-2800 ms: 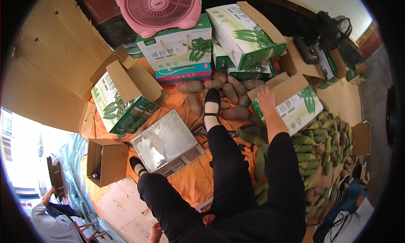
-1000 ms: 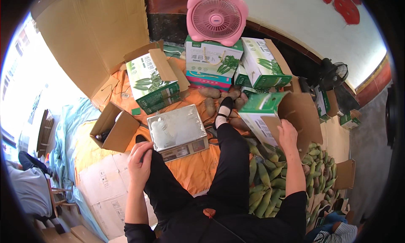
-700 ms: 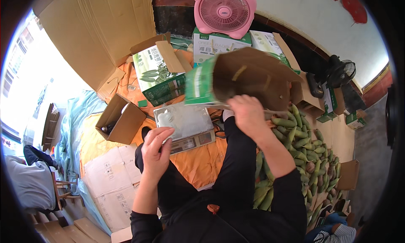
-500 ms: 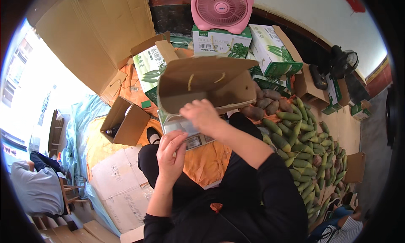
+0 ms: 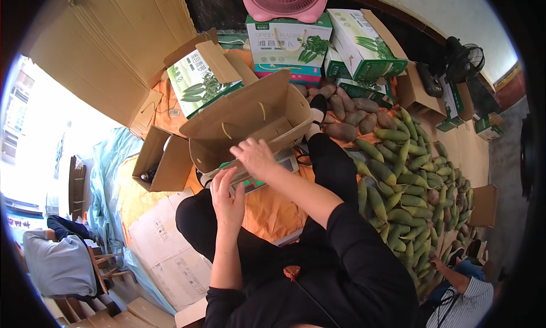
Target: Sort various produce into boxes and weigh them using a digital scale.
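Note:
An open cardboard carton [image 5: 203, 135] with yellow cord handles stands in front of me, its lid raised at the far side and no contents visible in it. It rests on a scale [image 5: 290, 164] with green lit digits, partly hidden by my hands. My right hand [image 5: 255, 159] is over the carton's near rim, fingers loosely bent and apart, with nothing seen in them. Just left and nearer, my left hand [image 5: 226, 192] is raised by the carton's near wall, thumb apart from the fingers. Whether either hand touches the carton is hard to tell.
Green radishes [image 5: 410, 200] lie piled at my right, with brownish-red tubers [image 5: 341, 131] beyond. Printed cartons [image 5: 290, 43] and a pink fan [image 5: 284, 1] stand at the back. A small brown box [image 5: 173, 166] is left. At lower right, another person's arm [image 5: 452, 277] reaches toward the pile.
The carton has turned and sits further left and lower in view, its inside now more visible. Green digits now show on the scale. My left thumb and fingers have parted.

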A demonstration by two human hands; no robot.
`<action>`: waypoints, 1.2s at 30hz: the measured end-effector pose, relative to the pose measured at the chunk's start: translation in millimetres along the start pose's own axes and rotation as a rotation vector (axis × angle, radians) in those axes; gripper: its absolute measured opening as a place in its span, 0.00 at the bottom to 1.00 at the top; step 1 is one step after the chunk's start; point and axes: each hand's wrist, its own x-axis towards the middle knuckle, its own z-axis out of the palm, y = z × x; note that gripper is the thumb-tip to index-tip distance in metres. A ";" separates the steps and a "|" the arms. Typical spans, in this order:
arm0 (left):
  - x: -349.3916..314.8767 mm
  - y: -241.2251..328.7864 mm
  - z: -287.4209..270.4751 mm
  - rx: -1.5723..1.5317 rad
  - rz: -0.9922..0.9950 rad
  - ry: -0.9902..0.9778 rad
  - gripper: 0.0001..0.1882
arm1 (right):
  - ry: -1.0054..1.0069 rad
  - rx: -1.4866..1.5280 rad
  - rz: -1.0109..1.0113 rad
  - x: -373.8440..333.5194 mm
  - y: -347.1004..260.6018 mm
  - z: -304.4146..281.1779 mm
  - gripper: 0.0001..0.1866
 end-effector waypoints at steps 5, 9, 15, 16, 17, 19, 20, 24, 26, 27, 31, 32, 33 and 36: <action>5.5 -7.0 15.6 0.195 0.019 -0.134 0.28 | -0.133 -0.284 0.199 -18.8 53.9 -34.3 0.09; 24.3 -5.4 33.6 0.415 -0.045 -0.199 0.31 | -0.073 -0.350 0.331 -29.0 81.9 -42.9 0.10; 42.1 -36.1 53.3 0.617 -0.146 -0.332 0.24 | -0.150 -0.281 0.378 -26.7 64.2 -47.4 0.11; 44.1 -38.5 55.6 0.636 -0.174 -0.347 0.19 | -0.180 -0.278 0.394 -28.0 63.0 -48.3 0.11; 44.2 -40.2 57.6 0.674 -0.160 -0.314 0.14 | -0.151 -0.283 0.383 -29.1 61.7 -47.9 0.10; 44.4 -47.8 55.4 0.697 -0.158 -0.325 0.13 | -0.149 -0.262 0.390 -28.9 56.6 -47.6 0.10; 45.2 -50.5 54.2 0.719 -0.164 -0.318 0.13 | -0.142 -0.245 0.377 -28.7 54.3 -49.0 0.10; 44.7 -56.2 44.2 0.732 -0.129 -0.298 0.10 | -0.146 -0.210 0.364 -29.0 43.5 -46.0 0.10; 47.0 -55.6 43.5 0.721 -0.131 -0.336 0.10 | -0.224 -0.210 0.393 -29.9 40.8 -46.6 0.12; 47.4 -52.4 44.8 0.724 -0.134 -0.352 0.10 | -0.222 -0.214 0.421 -31.4 41.1 -45.1 0.12; 41.2 -59.5 54.0 0.727 -0.089 -0.343 0.10 | -0.128 -0.165 0.434 -38.3 36.6 -51.6 0.09; 41.1 -61.5 56.5 0.724 -0.075 -0.358 0.10 | -0.066 -0.101 0.414 -40.2 36.0 -57.1 0.08; 39.8 -62.9 56.5 0.741 -0.078 -0.343 0.10 | -0.038 -0.077 0.388 -39.6 32.2 -69.4 0.08; 37.6 -59.0 57.2 0.768 -0.099 -0.356 0.11 | 0.155 0.053 0.315 -52.3 37.1 -106.0 0.10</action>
